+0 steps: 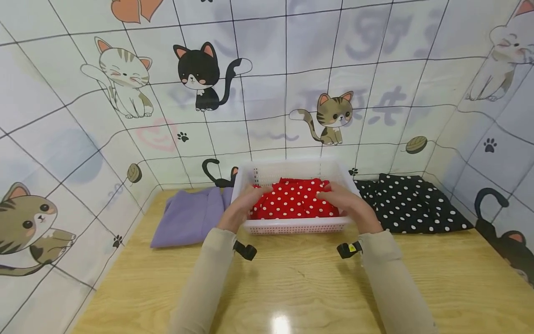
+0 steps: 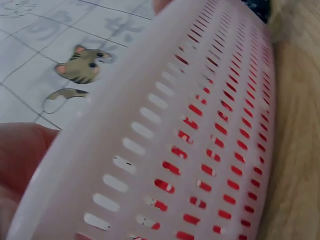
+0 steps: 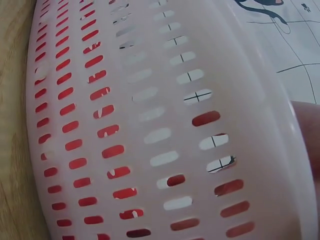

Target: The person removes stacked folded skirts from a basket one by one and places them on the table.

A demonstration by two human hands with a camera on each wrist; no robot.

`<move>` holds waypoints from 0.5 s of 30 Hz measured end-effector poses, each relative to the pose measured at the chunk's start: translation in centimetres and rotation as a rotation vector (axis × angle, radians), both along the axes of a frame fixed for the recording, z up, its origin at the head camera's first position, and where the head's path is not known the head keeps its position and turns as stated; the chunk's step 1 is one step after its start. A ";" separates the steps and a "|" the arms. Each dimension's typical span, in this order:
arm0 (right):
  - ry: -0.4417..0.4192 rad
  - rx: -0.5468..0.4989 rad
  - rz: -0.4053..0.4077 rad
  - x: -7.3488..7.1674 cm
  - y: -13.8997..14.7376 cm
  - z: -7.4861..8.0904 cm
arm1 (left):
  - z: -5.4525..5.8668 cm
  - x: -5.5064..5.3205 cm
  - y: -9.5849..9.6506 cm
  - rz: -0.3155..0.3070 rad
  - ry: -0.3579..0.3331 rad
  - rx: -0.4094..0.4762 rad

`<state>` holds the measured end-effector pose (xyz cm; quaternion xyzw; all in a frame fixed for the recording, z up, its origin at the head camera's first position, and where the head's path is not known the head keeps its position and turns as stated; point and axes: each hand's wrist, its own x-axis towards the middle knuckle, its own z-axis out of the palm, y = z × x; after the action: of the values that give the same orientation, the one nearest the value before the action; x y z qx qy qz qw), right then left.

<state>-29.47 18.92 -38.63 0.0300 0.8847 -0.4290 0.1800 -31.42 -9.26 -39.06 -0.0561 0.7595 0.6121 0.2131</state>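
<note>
A white plastic basket (image 1: 292,226) with slotted walls stands against the back wall, with a red cloth with white dots (image 1: 294,199) lying inside. My left hand (image 1: 249,198) reaches over the basket's left side, its fingers extended at the cloth's left edge. Over the opposite side comes my right hand (image 1: 345,198), fingers loosely extended at the cloth's right edge. Whether the fingertips touch the fabric cannot be made out. In the wrist views the basket wall (image 2: 115,125) hides most of each hand; red shows through its slots.
Left of the basket lies a folded purple cloth (image 1: 187,215). A black cloth with white dots (image 1: 417,204) lies to its right. All rest on a wooden table (image 1: 300,278), backed by a wall covering (image 1: 267,93) with cartoon cats.
</note>
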 end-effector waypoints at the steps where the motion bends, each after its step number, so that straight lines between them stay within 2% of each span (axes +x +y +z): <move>1: -0.005 -0.008 -0.003 0.0 0.1 0.0 | 0.1 -0.1 0.1 -0.009 -0.008 -0.018; 6: -0.020 -0.040 -0.017 -0.6 0.1 0.2 | 0.2 -0.7 0.2 -0.030 -0.047 -0.076; 10: -0.008 -0.043 -0.035 -1.1 -0.2 0.0 | 0.1 -1.0 0.2 -0.025 -0.073 -0.060; 15: 0.039 0.058 -0.043 -1.2 -0.4 -0.7 | -0.5 -1.3 0.4 -0.030 -0.084 -0.047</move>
<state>-30.64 18.50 -39.28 0.0461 0.8991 -0.4077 0.1526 -32.71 -8.90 -39.52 -0.0751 0.7649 0.5878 0.2524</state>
